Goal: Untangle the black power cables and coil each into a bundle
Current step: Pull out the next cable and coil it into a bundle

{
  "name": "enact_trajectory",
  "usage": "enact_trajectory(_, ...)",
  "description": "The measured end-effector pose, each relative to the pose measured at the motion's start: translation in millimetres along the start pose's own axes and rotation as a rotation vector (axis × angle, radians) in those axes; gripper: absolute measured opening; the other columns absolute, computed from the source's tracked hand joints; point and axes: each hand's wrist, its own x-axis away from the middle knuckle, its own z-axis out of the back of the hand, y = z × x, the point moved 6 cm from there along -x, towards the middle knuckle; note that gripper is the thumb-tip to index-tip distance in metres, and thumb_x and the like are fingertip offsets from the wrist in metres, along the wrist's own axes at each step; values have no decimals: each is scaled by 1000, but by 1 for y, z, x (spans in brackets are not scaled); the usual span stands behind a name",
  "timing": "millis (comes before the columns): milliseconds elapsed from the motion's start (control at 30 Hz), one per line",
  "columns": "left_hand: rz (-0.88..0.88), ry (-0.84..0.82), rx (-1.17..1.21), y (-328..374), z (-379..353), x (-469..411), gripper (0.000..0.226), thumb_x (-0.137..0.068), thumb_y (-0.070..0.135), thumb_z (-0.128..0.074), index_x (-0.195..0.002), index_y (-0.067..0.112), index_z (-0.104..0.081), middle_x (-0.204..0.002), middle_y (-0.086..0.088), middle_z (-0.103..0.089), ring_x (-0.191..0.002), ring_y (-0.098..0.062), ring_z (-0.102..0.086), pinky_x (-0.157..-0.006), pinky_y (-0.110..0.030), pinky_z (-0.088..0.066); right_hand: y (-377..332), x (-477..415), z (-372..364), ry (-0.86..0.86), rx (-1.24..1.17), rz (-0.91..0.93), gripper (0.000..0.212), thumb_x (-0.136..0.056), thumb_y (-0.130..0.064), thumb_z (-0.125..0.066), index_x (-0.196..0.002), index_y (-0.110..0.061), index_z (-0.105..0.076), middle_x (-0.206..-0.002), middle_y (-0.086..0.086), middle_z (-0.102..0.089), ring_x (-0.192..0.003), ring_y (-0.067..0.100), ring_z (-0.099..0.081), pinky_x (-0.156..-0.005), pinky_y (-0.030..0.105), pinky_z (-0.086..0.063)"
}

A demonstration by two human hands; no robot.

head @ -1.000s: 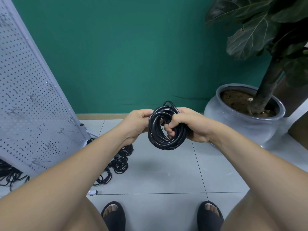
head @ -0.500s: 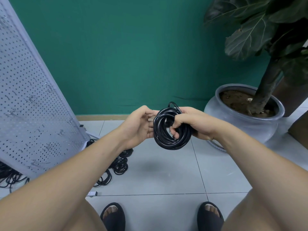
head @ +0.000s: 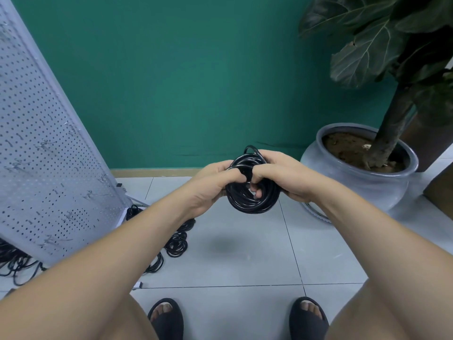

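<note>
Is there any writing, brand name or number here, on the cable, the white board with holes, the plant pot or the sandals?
No text can be read anywhere.
Coiled black cable: no print shows; the left hand and right hand cover part of it.
White pegboard: only holes and hooks.
Grey plant pot: plain.
Black sandals: no logo shows.
Small white piece on the floor: too small to tell.

A single wide-angle camera sits on the person's head and looks forward and down. Both forearms run in from the lower corners to the left hand [head: 210, 187] and right hand [head: 286, 175]. These hold the cable coil [head: 252, 207] near mid-frame, close to the lens. The tiled floor [head: 245, 261] and sandalled feet [head: 166, 317] lie below, and the green wall [head: 196, 82] fills the top.
</note>
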Motion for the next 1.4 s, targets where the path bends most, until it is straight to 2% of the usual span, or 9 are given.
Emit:
enact_trajectory(267,20,22,-117,-6,5,-4,55,-70,9,-60,-123,-4,-62,-95,-4,-66,-88,-17,-60,-83,-30,-49,-8,4,5,111,243,47,33,-70,-16,-70,-95,3,-59,-71,13,-70,-61,27,-68,-68,39,-50)
enact_trajectory(433,30,35,-159,-6,9,-1,53,-66,11,-58,-115,-9,-61,-98,-11,-65,-93,-23,-56,-86,-38,-43,-11,2,5,126,476,37,48,-63,-54,-70,-90,-14,-66,-78,0,-69,-72,16,-58,-71,39,-47)
enact_trajectory(533,55,2,-129,-7,6,3,53,-69,6,-57,-119,-8,-62,-100,-11,-66,-94,-23,-56,-81,-33,-45,-7,4,1,39,401,25,40,-71,-44,-73,-98,-15,-69,-91,9,-74,-74,15,-62,-75,41,-51)
enact_trajectory(633,68,-8,-68,-9,7,7,57,-72,2,-62,-128,-6,-62,-103,-12,-64,-95,-22,-56,-80,-30,-46,-5,7,-3,-30,318,58,18,-82,-14,-71,-98,-16,-64,-83,4,-68,-74,12,-60,-74,36,-48)
enact_trajectory(800,48,1,26,-7,10,10,71,-72,-2,-76,-140,8,-57,-115,-12,-69,-105,-22,-64,-94,-35,-50,-6,7,-5,-33,240,97,26,-84,4,-67,-100,-15,-59,-84,-7,-65,-78,9,-60,-73,30,-49)
enact_trajectory(967,4,93,-284,-4,10,15,77,-70,2,-86,-133,29,-53,-113,-3,-76,-100,-18,-71,-95,-35,-56,8,2,-9,55,290,55,36,-79,-13,-72,-111,-19,-57,-87,2,-72,-75,15,-65,-75,41,-54)
enact_trajectory(1133,-54,203,-569,6,14,20,75,-74,12,-79,-130,42,-38,-92,-6,-75,-71,-23,-66,-68,-44,-57,6,0,-13,84,326,91,42,-78,-17,-70,-116,-29,-59,-99,4,-76,-88,23,-72,-81,42,-60)
enact_trajectory(1267,-222,252,-879,20,8,30,77,-71,27,-83,-131,42,-36,-120,21,-57,-95,-14,-66,-77,-47,-59,9,-1,-8,118,364,53,30,-75,-22,-68,-104,-18,-60,-91,10,-71,-72,17,-63,-71,39,-54)
enact_trajectory(1400,-532,394,-1247,38,-5,39,45,-75,29,-82,-108,29,-51,-112,11,-40,-93,-15,-48,-59,-39,-53,10,-2,-1,197,359,16,25,-77,-23,-70,-98,-15,-59,-79,-2,-63,-71,15,-56,-68,37,-48)
